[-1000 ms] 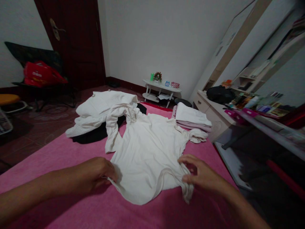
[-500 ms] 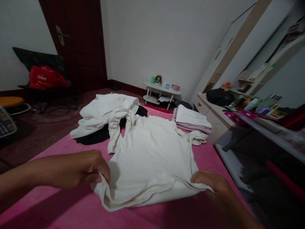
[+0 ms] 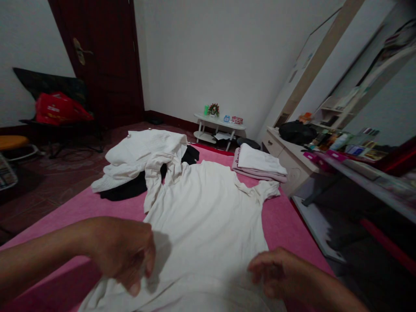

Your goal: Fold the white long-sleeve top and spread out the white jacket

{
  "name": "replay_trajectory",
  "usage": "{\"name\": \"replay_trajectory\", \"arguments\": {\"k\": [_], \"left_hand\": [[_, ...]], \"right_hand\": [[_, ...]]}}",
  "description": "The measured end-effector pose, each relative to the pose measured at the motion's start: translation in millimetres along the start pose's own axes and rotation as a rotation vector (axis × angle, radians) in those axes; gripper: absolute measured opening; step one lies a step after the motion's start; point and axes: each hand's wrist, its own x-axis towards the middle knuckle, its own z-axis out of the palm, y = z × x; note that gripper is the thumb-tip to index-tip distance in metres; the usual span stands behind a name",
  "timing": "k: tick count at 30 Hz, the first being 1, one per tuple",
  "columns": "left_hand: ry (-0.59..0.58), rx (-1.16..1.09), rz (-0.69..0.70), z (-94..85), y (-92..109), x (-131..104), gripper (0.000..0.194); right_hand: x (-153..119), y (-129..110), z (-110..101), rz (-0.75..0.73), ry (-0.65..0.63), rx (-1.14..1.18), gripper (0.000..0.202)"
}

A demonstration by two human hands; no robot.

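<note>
A white long-sleeved shirt lies spread on the pink bed cover, its lower end running out of view at the bottom. One sleeve is bunched at its upper left, the other at its upper right. Over the shirt's lower left side hovers my left hand, thumb and fingers apart and nothing held between them. My right hand is at the lower right side, fingers bent and parted from the thumb, also holding nothing. Whether its fingertips touch the cloth is hard to tell.
White clothing is heaped over a black garment at the far left of the bed. A folded stack sits at the far right. Beyond stand a small white table, a dresser and a chair with a red bag.
Both hands have let go of the shirt's hem. The shirt's lower end has come down toward me and lies flatter, past the bottom of the view.
</note>
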Motion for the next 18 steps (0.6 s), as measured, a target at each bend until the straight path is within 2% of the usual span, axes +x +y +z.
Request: {"name": "replay_trajectory", "arguments": {"k": [2,3,5,7,9,12,14,16,18], "left_hand": [[0.051,-0.027,0.091,-12.8,5.5,28.5,0.028],[0.124,-0.026,0.16,-19.2,6.5,46.4,0.027],[0.354,0.021,0.287,-29.9,2.0,86.9,0.029],[0.607,0.105,0.316,-37.1,-13.3,126.9,0.038],[0.737,0.225,0.279,-41.7,-37.6,158.3,0.049],[0.885,0.433,0.125,-47.1,-77.1,183.5,0.06],[1.001,0.501,0.01,-49.9,-96.1,190.0,0.057],[1.092,0.535,-0.072,-51.0,-106.0,194.0,0.055],[1.14,0.58,-0.123,-50.0,-108.8,198.2,0.057]], "right_hand": [[31.8,-4.1,-3.9,-0.17,0.149,-0.027,0.046],[50.7,-7.4,-2.8,-0.263,0.245,-0.076,0.046],[90.2,-14.7,3.8,-0.414,0.399,-0.163,0.047],[126.1,-19.4,10.5,-0.484,0.462,-0.246,0.053],[153.3,-16.9,8.8,-0.504,0.475,-0.374,0.059],[175.4,4.9,-19.1,-0.458,0.502,-0.577,0.06],[181.2,26.7,-50.3,-0.329,0.601,-0.661,0.057],[184.7,44.6,-81.3,-0.152,0.725,-0.736,0.056],[189.8,50.8,-102.6,0.021,0.793,-0.799,0.054]]}}
